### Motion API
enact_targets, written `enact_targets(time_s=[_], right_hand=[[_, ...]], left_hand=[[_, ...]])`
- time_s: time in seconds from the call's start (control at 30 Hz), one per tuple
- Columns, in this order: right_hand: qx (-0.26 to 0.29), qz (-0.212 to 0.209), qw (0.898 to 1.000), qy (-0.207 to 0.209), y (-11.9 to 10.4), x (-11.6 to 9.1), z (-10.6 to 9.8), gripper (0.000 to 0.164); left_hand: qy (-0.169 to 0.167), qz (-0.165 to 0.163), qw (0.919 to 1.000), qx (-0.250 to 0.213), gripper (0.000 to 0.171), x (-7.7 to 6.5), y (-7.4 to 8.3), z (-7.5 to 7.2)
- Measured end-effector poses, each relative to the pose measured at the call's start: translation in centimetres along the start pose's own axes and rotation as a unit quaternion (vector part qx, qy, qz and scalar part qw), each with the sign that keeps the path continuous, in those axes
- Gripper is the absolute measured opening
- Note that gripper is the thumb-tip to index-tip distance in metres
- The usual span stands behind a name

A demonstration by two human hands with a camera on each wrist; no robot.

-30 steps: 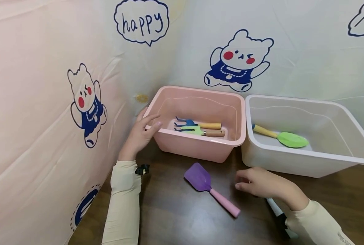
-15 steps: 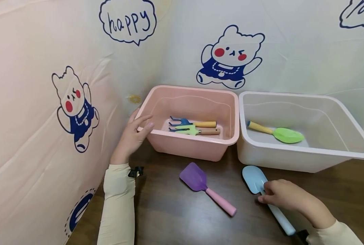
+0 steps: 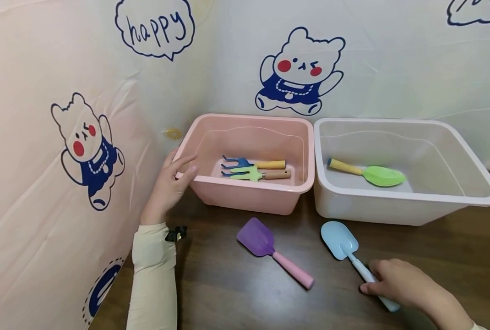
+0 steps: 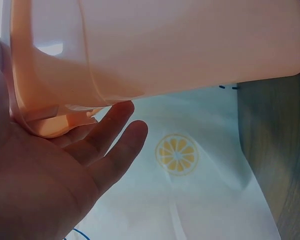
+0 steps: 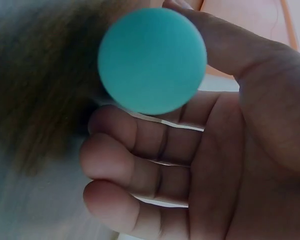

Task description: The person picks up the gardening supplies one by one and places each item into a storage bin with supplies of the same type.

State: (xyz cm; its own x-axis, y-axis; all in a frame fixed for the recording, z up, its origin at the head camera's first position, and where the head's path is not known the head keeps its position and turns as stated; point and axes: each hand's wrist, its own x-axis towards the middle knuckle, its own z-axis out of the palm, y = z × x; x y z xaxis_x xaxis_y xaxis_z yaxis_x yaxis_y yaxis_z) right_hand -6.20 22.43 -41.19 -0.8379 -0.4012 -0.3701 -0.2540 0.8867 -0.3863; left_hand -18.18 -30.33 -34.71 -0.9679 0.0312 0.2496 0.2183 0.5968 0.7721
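A light blue hand trowel (image 3: 339,239) lies on the dark table in the head view, blade toward the bins. My right hand (image 3: 401,282) has thumb and index finger on either side of its handle (image 5: 152,60), whose round end faces the right wrist view; the other fingers curl below it. My left hand (image 3: 167,188) holds the left rim of the pink bin (image 3: 245,196), thumb and index finger over the edge. Two fingers (image 4: 122,150) extend along the outer wall in the left wrist view. A purple trowel (image 3: 257,237) with a pink handle lies between the hands.
Inside the pink bin are a blue hand fork (image 3: 241,162) and a green one (image 3: 251,174). To its right, a white bin (image 3: 393,206) holds a green trowel (image 3: 383,176). A printed cloth (image 3: 212,68) hangs behind and at left.
My right hand has moved right and toward me, from beside the light blue trowel to its neck and then down its handle. My left hand stays on the pink bin; the head view has shifted.
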Motion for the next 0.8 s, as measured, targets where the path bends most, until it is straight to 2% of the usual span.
enact_targets(time_s=[0.4, 0.67, 0.8], right_hand=[[0.021, 0.033, 0.999, -0.009, 1.5, -0.9, -0.3, 0.035], [0.045, 0.053, 0.997, -0.019, 2.2, -2.0, -0.1, 0.035], [0.088, 0.0, 0.995, -0.051, 1.5, -2.7, 0.2, 0.033]], left_hand=[[-0.015, -0.025, 0.9996, 0.0, 0.053, 0.0, 0.3, 0.3], [-0.028, -0.033, 0.9987, 0.027, 0.059, 0.3, 0.7, 0.7], [-0.028, -0.035, 0.9983, 0.036, 0.058, -0.2, 1.1, 0.2]])
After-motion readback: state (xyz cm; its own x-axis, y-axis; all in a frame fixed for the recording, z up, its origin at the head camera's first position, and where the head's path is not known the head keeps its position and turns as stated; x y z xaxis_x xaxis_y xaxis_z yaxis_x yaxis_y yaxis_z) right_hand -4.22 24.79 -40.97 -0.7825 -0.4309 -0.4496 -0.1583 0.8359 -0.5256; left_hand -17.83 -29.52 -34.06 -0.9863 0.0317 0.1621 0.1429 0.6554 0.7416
